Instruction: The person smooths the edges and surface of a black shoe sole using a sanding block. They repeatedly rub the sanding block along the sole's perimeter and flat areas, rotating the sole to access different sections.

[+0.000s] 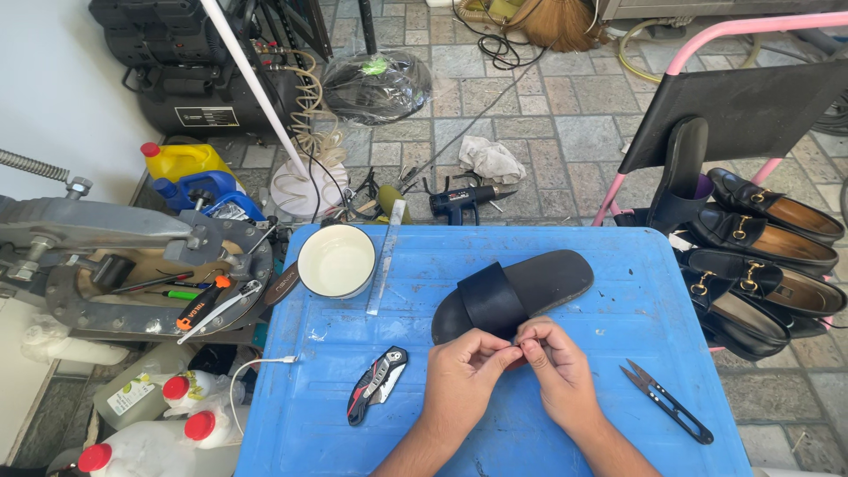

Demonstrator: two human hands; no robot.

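Note:
A black slide sandal [517, 296] lies on the blue table [609, 362], toe end pointing towards me. My left hand [464, 375] and my right hand [555, 367] meet at its near edge, fingertips pinched together on something small that is too tiny to identify. A folding utility knife [377, 385] lies to the left of my left hand. Small black thread snips [667, 400] lie to the right of my right hand.
A white bowl [336, 260] and a clear ruler [386, 256] sit at the table's far left. Several black loafers [760, 256] rest on a pink rack at the right. A metal press [115, 256], bottles [190, 163] and a compressor [190, 71] stand at the left.

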